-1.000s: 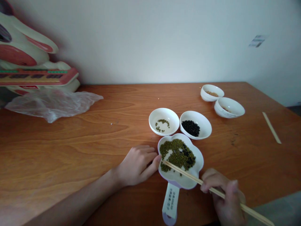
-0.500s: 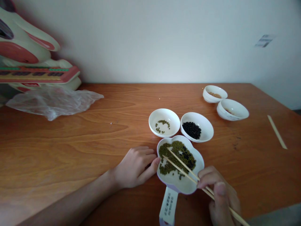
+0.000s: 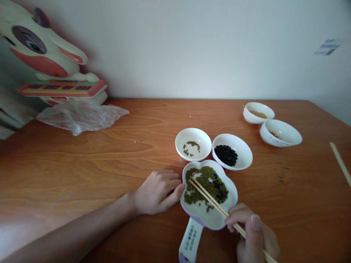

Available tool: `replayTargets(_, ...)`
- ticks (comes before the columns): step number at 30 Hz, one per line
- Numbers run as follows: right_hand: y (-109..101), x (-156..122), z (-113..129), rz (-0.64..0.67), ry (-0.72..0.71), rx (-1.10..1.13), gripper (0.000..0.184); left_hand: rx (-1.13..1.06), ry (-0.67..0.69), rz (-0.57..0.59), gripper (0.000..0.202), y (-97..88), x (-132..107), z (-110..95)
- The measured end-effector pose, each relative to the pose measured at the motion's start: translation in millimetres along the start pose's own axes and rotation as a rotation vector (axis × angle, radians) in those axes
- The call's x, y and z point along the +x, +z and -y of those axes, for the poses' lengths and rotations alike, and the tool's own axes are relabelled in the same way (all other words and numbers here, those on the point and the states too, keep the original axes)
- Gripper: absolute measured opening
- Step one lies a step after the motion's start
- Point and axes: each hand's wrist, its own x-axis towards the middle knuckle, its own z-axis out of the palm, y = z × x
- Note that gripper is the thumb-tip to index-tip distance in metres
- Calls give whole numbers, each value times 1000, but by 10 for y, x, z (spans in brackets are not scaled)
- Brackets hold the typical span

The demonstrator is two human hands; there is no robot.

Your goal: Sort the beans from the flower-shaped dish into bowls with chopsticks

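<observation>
My right hand (image 3: 253,237) grips a pair of wooden chopsticks (image 3: 211,199) whose tips rest among green and black beans in a flower-shaped white dish (image 3: 211,217) with a labelled handle. My left hand (image 3: 157,191) lies on the wooden table (image 3: 82,171), its thumb touching the dish's left rim. Just beyond the dish stand a white bowl with a few green beans (image 3: 193,143) and, to its right, a white bowl with black beans (image 3: 232,151).
Two more white bowls (image 3: 258,111) (image 3: 280,132) sit at the far right. A single wooden stick (image 3: 340,163) lies near the right edge. A crumpled clear plastic bag (image 3: 82,115) and a cartoon-animal toy keyboard (image 3: 52,78) stand at the back left against the wall.
The chopstick tips have spread apart and come together again among the beans, nearer the dish's left side. The view has shifted right and down; my left hand stays put.
</observation>
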Motion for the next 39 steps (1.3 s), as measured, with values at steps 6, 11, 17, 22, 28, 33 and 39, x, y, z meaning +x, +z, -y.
replayTargets(6, -40, -48, -23, 24, -12, -8, 48, 15, 2, -40, 41, 14, -5, 5)
replayTargets(11, -109, -75, -37, -29, 4, -2, 48, 31, 4, -55, 42, 33, -9, 6)
replayTargets(17, -243, 153, 126, -57, 31, 115, 64, 57, 8, -73, 43, 46, -1, 12)
replayTargets(22, -387, 330, 200, 42, 32, 168, 63, 61, 22, -95, 44, 42, 6, 6)
replayTargets(28, -389, 710, 37, 142, 60, 159, 61, 14, 31, -121, 44, 41, 22, 21)
replayTargets(33, -371, 1050, -51, 288, 76, 67, 59, -137, -8, -150, 47, 23, 48, 43)
replayTargets(39, -208, 1376, -75, 435, 20, 139, 59, -229, -111, -193, 45, 44, 66, 61)
